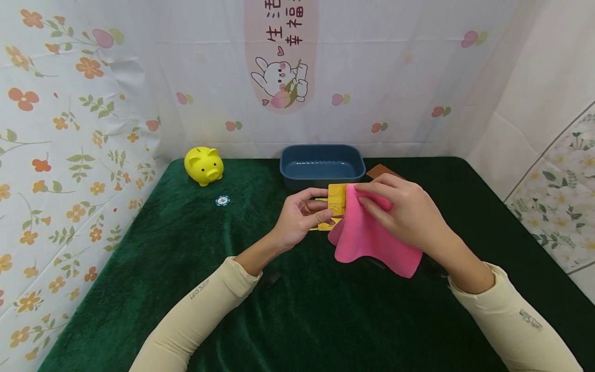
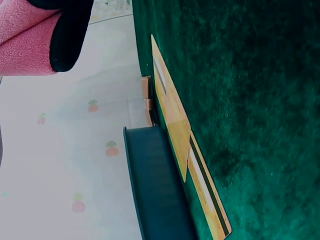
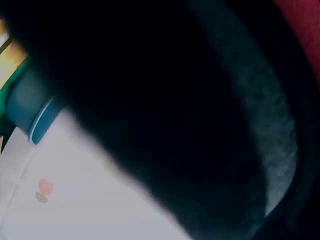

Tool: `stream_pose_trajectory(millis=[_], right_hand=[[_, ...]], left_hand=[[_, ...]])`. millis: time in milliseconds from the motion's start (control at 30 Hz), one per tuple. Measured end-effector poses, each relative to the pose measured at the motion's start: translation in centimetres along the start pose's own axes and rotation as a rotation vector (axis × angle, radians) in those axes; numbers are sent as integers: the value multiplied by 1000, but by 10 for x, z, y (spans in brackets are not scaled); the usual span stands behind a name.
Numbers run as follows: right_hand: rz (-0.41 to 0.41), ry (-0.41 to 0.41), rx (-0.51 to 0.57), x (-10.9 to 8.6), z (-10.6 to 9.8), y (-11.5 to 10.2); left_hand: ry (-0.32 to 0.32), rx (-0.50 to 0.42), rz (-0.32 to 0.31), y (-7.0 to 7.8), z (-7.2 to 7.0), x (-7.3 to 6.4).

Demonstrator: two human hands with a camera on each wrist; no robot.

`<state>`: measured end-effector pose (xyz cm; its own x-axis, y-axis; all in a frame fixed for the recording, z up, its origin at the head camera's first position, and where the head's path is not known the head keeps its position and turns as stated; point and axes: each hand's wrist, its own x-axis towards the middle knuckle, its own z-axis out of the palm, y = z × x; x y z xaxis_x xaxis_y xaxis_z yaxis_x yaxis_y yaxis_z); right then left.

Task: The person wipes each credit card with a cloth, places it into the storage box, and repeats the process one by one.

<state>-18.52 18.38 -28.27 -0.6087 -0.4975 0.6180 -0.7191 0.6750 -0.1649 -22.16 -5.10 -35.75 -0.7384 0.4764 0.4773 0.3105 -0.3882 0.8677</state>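
Over the table, my left hand [image 1: 297,217] pinches a yellow bank card [image 1: 335,200] between thumb and fingers. A pink cloth [image 1: 364,235] hangs from my right hand [image 1: 406,206], whose thumb and fingers hold its upper edge against the card's right part. The cloth covers that part of the card. Lower down, more yellow cards [image 1: 325,226] lie on the green table cover, partly hidden by my left hand. In the left wrist view, two of these cards [image 2: 172,120] lie end to end, one with a dark stripe. Dark, blurred shapes fill much of the right wrist view.
Behind the hands a blue bin [image 1: 323,182] stands near the back wall, with a brown flat object [image 1: 382,170] at its right. A yellow piggy bank [image 1: 203,166] and a poker chip [image 1: 222,200] are at the back left. Floral sheets [image 1: 83,129] line the sides.
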Motion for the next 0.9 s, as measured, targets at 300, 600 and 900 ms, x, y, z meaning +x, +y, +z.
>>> stream_pose_trajectory(millis=[300,600,900], right_hand=[[-39,-4,-20,7,0,-5],[-103,1,-41,13,-1,-10],[-185,3,-43,11,2,-13]], left_hand=[[-19,102,41,1,-1,2],[0,130,61,0,-3,4],[11,80,57,2,-2,6]])
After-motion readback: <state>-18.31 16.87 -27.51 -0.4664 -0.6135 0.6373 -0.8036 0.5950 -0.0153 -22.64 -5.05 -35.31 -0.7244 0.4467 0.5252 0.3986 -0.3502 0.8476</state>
